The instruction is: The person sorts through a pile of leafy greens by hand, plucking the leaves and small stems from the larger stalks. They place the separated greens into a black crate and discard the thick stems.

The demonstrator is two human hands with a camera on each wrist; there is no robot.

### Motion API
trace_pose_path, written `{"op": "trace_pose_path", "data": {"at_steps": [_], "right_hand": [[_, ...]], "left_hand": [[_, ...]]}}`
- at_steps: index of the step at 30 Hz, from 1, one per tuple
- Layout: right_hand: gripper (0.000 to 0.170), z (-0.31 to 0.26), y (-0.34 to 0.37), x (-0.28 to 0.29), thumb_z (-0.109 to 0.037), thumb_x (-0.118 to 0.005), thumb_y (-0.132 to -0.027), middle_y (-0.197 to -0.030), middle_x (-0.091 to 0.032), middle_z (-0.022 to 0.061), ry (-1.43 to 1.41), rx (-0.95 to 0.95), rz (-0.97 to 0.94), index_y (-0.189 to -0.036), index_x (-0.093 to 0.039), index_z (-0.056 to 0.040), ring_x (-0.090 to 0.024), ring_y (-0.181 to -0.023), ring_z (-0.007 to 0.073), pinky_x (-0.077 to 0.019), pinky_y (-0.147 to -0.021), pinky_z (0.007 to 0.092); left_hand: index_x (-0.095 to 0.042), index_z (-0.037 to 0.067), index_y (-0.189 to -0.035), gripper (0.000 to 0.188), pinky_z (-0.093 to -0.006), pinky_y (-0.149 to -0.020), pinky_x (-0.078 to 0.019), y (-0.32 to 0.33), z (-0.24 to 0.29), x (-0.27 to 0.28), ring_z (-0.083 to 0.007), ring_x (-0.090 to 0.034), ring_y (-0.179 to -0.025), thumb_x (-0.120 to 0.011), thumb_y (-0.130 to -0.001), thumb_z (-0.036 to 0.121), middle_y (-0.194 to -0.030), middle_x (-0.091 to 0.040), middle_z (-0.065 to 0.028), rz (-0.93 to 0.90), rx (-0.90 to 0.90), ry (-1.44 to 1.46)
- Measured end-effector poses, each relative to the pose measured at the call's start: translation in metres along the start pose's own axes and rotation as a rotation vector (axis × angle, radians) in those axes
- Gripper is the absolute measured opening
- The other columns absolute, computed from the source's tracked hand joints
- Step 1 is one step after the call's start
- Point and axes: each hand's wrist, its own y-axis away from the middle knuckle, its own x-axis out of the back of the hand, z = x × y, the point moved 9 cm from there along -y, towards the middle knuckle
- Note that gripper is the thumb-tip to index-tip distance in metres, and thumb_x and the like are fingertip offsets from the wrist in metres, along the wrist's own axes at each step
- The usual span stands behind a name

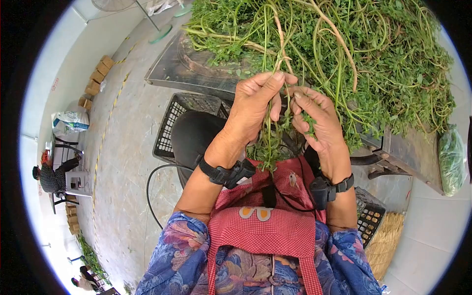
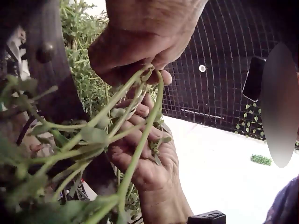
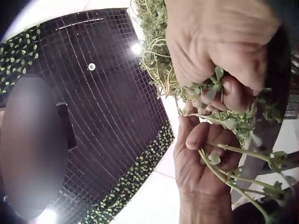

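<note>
Close together above the lap, both hands work on leafy green stems at the edge of a big heap of greens [image 1: 393, 64]. The left hand [image 1: 255, 98] pinches long stems [image 2: 142, 154] between thumb and fingers, and their leafy ends [image 1: 269, 152] hang down over a red checked apron [image 1: 265, 228]. To its right, the right hand [image 1: 319, 118] has its fingers curled around a small leafy sprig [image 3: 215, 86], with leaves poking out between thumb and fingers. In the right wrist view the fingertips of both hands nearly meet.
The heap lies on a dark wooden table [image 1: 167, 69]. A black crate [image 1: 164, 130] stands left of the knee, another black crate [image 1: 371, 211] at the right. A plastic bag of green produce [image 1: 451, 162] is at the table's right side. Farther left, a person [image 1: 51, 179] sits.
</note>
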Motion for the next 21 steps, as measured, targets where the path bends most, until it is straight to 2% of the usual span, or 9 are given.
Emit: {"op": "trace_pose_path", "data": {"at_steps": [2,4,8,14,16,18,20,21], "right_hand": [[0.021,0.000,0.002,-0.002,-0.014,-0.062,-0.084,-0.071,-0.054,0.0008,0.034,0.015,0.026,-0.098,-0.059,0.0011,-0.042,-0.047,0.0035,-0.0301,-0.040,0.0172],[0.024,-0.006,0.005,-0.003,-0.018,-0.065,-0.083,-0.068,-0.053,-0.0012,0.190,0.075,0.068,-0.097,-0.060,0.0007,-0.042,-0.049,0.0026,-0.0294,-0.040,0.0174],[0.024,-0.005,0.004,0.002,-0.018,-0.066,-0.083,-0.064,-0.052,-0.0028,0.265,0.095,0.103,-0.098,-0.061,0.0003,-0.042,-0.049,0.0023,-0.0282,-0.040,0.0172],[0.018,-0.010,0.005,0.001,-0.016,-0.065,-0.082,-0.063,-0.053,-0.0039,0.321,0.118,0.107,-0.093,-0.063,-0.0019,-0.041,-0.048,0.0017,-0.0271,-0.040,0.0167],[0.012,-0.016,0.007,0.003,-0.014,-0.065,-0.081,-0.061,-0.052,-0.0047,0.421,0.115,0.189,-0.086,-0.064,-0.0032,-0.041,-0.048,0.0011,-0.0271,-0.039,0.0169],[0.012,-0.019,0.005,0.006,-0.015,-0.064,-0.080,-0.063,-0.052,-0.0041,0.355,0.123,0.252,-0.084,-0.063,-0.0038,-0.040,-0.047,0.0015,-0.0272,-0.039,0.0170],[0.011,-0.020,0.005,0.014,-0.015,-0.064,-0.080,-0.065,-0.053,-0.0034,0.283,0.132,0.320,-0.083,-0.062,-0.0044,-0.040,-0.046,0.0018,-0.0273,-0.038,0.0171],[0.012,-0.017,0.005,0.017,-0.016,-0.064,-0.080,-0.068,-0.053,-0.0021,0.119,0.109,0.290,-0.082,-0.060,-0.0050,-0.040,-0.045,0.0026,-0.0274,-0.038,0.0171]], "left_hand": [[-0.064,0.000,-0.096,0.030,-0.0175,-0.045,-0.0333,-0.001,0.002,-0.001,-0.0039,-0.043,-0.043,-0.052,-0.092,0.027,-0.051,-0.051,0.0022,0.004,-0.014,-0.021],[-0.064,0.000,-0.095,0.029,-0.0174,-0.045,-0.0330,0.000,0.002,-0.001,-0.0038,-0.043,-0.043,-0.052,-0.092,0.027,-0.051,-0.051,0.0021,0.010,-0.026,-0.043],[-0.063,-0.001,-0.096,0.026,-0.0172,-0.043,-0.0346,-0.001,0.000,0.000,-0.0031,-0.043,-0.042,-0.053,-0.092,0.022,-0.051,-0.051,0.0024,0.042,-0.015,-0.050],[-0.065,0.001,-0.091,0.023,-0.0184,-0.046,-0.0331,-0.001,0.002,0.003,-0.0041,-0.046,-0.048,-0.058,-0.089,0.023,-0.055,-0.054,0.0017,0.055,-0.036,-0.086],[-0.065,0.001,-0.091,0.022,-0.0186,-0.046,-0.0327,0.000,0.003,0.001,-0.0042,-0.046,-0.048,-0.058,-0.089,0.022,-0.055,-0.054,0.0017,0.051,-0.059,-0.082],[-0.065,0.001,-0.091,0.022,-0.0186,-0.046,-0.0328,0.005,0.010,-0.001,-0.0040,-0.045,-0.049,-0.058,-0.089,0.022,-0.056,-0.054,0.0016,0.091,-0.111,-0.198],[-0.065,0.001,-0.091,0.022,-0.0186,-0.044,-0.0313,0.008,0.021,-0.001,-0.0033,-0.043,-0.047,-0.057,-0.089,0.022,-0.056,-0.054,0.0014,0.127,-0.149,-0.197],[-0.065,0.001,-0.091,0.022,-0.0186,-0.043,-0.0298,0.010,0.029,0.001,-0.0027,-0.041,-0.046,-0.057,-0.089,0.022,-0.056,-0.055,0.0012,0.163,-0.191,-0.194]]}}
